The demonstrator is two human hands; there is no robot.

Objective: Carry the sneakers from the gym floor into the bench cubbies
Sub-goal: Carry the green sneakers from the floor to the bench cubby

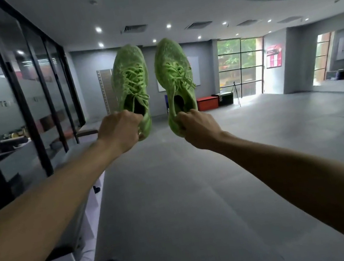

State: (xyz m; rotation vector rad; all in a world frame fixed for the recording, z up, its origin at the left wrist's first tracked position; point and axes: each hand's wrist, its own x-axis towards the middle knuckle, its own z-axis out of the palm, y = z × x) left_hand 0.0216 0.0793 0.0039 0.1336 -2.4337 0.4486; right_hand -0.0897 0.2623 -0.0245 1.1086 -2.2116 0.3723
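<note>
Holding 2 green sneakers up at arm's length over the gym floor (198,193), my left hand (120,132) grips the left sneaker (130,80) at its heel, my right hand (200,129) the right sneaker (175,74).

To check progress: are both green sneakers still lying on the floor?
No, the left hand and right hand each hold one green sneaker up.

Sneakers (152,81) side by side, apart

Red box (207,103) beside black box (226,98).
</note>
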